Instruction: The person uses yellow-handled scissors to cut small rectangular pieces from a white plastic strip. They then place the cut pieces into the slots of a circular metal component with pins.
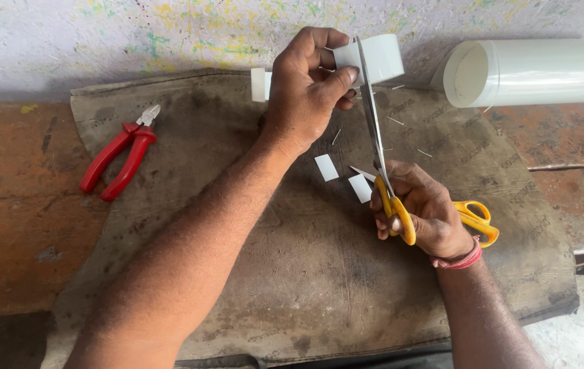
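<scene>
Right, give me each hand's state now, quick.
Left hand: closed, pinching a white strip between thumb and fingers.
Right hand: closed around the yellow-handled scissors, blades open at the strip.

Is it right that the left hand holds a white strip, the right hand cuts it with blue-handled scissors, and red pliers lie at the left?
Not quite: in the head view the scissors in the right hand have yellow handles, not blue. The left hand holds the white strip, and the red pliers lie at the left.

Left hand (pixel 309 85) raised, thumb and fingers pinched shut; right hand (pixel 422 212) lower, its grip apparently closed, wrist bent.
</scene>
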